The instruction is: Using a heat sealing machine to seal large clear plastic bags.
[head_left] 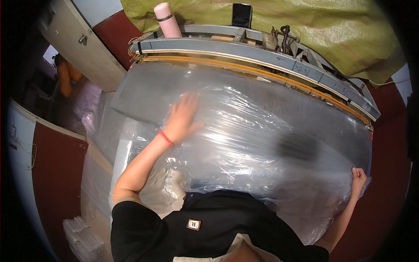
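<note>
A wide sheet of clear plastic film (235, 144) lies wrinkled and shiny over the dark work surface (148, 83) in front of me. My left hand (185, 115), with a red beaded bracelet (166, 139) at the wrist, is over the film's left part, fingers spread and slightly blurred. Whether its palm presses on the film I cannot tell. Out at the far right, my right hand (358, 177) pinches the film's edge, and creases run from there across the sheet. The film's near part hangs down by my body.
Along the far side runs a grey metal bar (262, 54) with an orange strip (257, 74). Behind it are a pink bottle (168, 22), a phone (242, 15) and a yellow-green tarp (314, 26). Bundled clear plastic (83, 238) lies lower left, near an open door (83, 48).
</note>
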`<state>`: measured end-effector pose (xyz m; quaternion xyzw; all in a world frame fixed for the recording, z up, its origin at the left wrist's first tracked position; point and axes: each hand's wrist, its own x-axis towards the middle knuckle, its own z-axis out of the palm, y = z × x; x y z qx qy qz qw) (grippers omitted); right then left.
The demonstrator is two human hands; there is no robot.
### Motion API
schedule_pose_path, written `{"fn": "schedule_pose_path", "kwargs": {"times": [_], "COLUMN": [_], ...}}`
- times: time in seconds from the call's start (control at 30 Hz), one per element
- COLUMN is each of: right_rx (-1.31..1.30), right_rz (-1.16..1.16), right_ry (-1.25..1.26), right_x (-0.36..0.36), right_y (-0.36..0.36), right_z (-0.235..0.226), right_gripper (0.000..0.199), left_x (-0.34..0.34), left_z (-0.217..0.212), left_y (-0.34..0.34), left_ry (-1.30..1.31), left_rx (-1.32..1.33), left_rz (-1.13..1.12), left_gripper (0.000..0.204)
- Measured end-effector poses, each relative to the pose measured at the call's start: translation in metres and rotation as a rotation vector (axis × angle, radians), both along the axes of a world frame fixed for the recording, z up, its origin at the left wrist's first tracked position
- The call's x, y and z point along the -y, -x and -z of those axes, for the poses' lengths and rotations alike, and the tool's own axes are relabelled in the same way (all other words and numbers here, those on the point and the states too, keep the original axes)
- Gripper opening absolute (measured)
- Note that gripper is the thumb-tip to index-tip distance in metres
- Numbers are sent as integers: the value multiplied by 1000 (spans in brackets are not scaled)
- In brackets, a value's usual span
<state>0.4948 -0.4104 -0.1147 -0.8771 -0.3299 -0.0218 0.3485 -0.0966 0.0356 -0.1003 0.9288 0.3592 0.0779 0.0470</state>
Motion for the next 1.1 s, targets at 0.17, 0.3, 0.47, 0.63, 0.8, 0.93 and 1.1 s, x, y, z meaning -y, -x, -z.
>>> {"fn": "schedule_pose_path", "kwargs": {"times": [0.17,0.3,0.47,0.63,0.8,0.93,1.1], "right_rx": [-46,-47,-125,-111,-107,-135,-135], "right_rz": [8,29,47,110,121,127,107], "right_ry": [-68,-63,-102,-114,-190,-212,-189], "right_x": [16,22,41,69,77,77,87], "right_y": [-8,-8,-10,-13,-20,-28,-38], "right_z": [10,12,15,12,14,21,32], "right_gripper": [20,19,18,18,18,18,17], "left_x": [-46,-67,-84,-81,-60,-40,-16], "left_z": [3,2,-9,-5,-16,-22,-6], "left_y": [-18,-34,-57,-84,-96,-83,-58], "left_ry": [-114,-105,-136,-138,-111,-214,-123], "left_rx": [39,-12,237,455,598,286,154], "left_rz": [33,14,-105,-344,-392,77,250], "left_gripper": [79,69,31,27,32,37,46]}}
